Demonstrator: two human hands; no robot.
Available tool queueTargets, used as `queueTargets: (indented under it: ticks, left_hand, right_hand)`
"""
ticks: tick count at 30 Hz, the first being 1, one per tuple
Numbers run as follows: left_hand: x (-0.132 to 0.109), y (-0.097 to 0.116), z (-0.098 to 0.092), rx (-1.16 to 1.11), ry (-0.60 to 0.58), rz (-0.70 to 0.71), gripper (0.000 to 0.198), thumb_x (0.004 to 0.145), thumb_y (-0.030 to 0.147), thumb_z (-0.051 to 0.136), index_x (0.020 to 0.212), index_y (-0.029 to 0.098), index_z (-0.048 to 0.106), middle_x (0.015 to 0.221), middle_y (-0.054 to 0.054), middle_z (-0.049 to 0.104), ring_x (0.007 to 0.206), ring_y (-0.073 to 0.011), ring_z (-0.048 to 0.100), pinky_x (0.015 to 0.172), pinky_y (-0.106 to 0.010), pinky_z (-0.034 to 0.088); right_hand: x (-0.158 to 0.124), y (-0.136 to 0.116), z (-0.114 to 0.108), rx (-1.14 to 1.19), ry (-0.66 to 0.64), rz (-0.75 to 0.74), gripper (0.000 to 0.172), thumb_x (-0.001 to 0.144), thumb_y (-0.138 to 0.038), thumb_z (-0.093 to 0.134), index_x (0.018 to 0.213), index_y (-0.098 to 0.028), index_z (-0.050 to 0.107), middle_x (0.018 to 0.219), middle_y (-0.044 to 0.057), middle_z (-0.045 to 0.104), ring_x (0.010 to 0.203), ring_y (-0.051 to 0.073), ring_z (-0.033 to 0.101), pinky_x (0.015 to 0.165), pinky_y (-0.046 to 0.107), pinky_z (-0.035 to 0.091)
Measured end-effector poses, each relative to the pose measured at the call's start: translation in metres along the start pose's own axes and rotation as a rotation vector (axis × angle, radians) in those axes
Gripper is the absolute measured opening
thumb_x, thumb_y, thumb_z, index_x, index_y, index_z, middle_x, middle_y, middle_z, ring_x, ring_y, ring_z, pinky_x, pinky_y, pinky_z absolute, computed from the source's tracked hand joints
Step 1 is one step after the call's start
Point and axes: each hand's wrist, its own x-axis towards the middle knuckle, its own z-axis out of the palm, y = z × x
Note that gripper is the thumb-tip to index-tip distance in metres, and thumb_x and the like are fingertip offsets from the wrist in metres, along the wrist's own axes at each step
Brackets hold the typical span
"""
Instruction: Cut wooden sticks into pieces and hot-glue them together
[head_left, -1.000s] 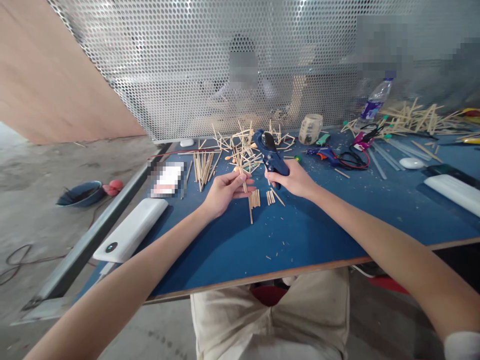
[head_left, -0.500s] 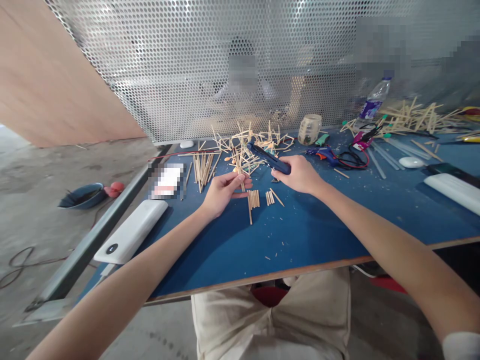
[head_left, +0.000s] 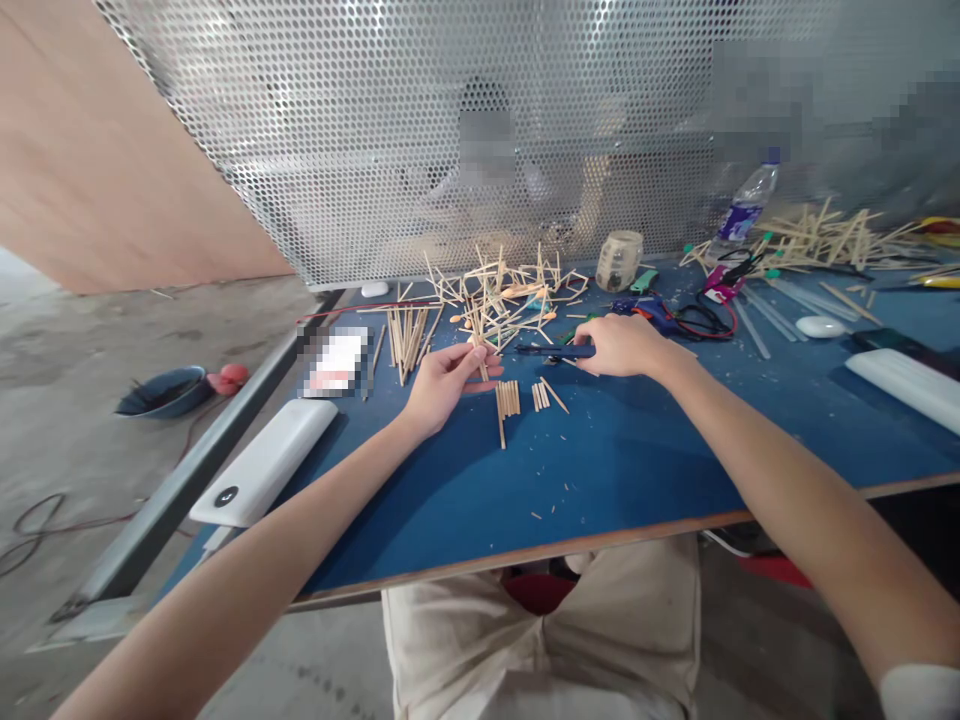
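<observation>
My left hand (head_left: 442, 385) is closed, pinching a few thin wooden sticks (head_left: 481, 352) between thumb and fingers; they point away from me. My right hand (head_left: 619, 346) grips the right end of a dark blue utility knife (head_left: 551, 351), held level and low over the table, its tip toward my left hand. Just below the hands lie a row of short cut sticks (head_left: 510, 398) with one longer piece, and a smaller group of short pieces (head_left: 541, 397). Behind them is a tangled pile of sticks (head_left: 517, 285) with orange bits.
Loose sticks (head_left: 409, 335), a white power bank (head_left: 266, 462) and a blurred white card lie left on the blue table (head_left: 450, 510). A jar (head_left: 619, 260), blue glue gun (head_left: 649, 314), bottle (head_left: 742, 215) and more sticks stand right. A perforated metal screen (head_left: 360, 140) rises behind.
My right hand has moved right and slightly down, turning the knife from slanted to level. My left hand stays in place with the sticks.
</observation>
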Motion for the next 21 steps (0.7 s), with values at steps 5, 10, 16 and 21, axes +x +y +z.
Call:
queueTargets:
  ticks: [5,10,16,21]
  left_hand:
    - [0.000,0.001,0.000,0.043,0.006,0.025,0.037,0.088,0.048,0.070,0.106,0.016,0.072,0.104,-0.010,0.074,0.099,-0.0252,0.073,0.080,-0.038,0.065]
    - [0.000,0.002,0.000,0.052,0.023,0.083,0.038,0.089,0.049,0.067,0.108,0.016,0.072,0.103,-0.010,0.074,0.102,-0.0264,0.072,0.082,-0.040,0.065]
    - [0.000,0.001,0.001,0.040,0.026,0.099,0.038,0.089,0.048,0.068,0.107,0.015,0.072,0.103,-0.011,0.074,0.101,-0.0264,0.072,0.082,-0.041,0.065]
    - [-0.001,0.002,0.002,0.051,0.029,0.119,0.036,0.089,0.047,0.068,0.106,0.015,0.072,0.103,-0.011,0.074,0.100,-0.0263,0.072,0.080,-0.040,0.065]
  right_hand:
    - [0.002,0.004,0.002,-0.003,0.023,-0.012,0.048,0.075,-0.061,0.061,0.106,-0.026,0.069,0.100,0.009,0.073,0.085,0.030,0.066,0.068,0.041,0.043]
    - [0.003,0.010,0.008,-0.044,0.028,-0.065,0.069,0.073,-0.072,0.060,0.119,-0.022,0.063,0.112,0.014,0.071,0.096,0.035,0.066,0.073,0.044,0.046]
    - [-0.004,-0.005,0.003,0.050,0.189,-0.292,0.063,0.078,-0.067,0.063,0.120,-0.020,0.062,0.121,0.013,0.066,0.112,0.034,0.060,0.089,0.047,0.047]
    - [-0.013,-0.060,0.007,0.222,0.230,-0.537,0.059,0.084,-0.063,0.062,0.124,-0.021,0.062,0.124,0.010,0.066,0.113,0.029,0.058,0.098,0.044,0.043]
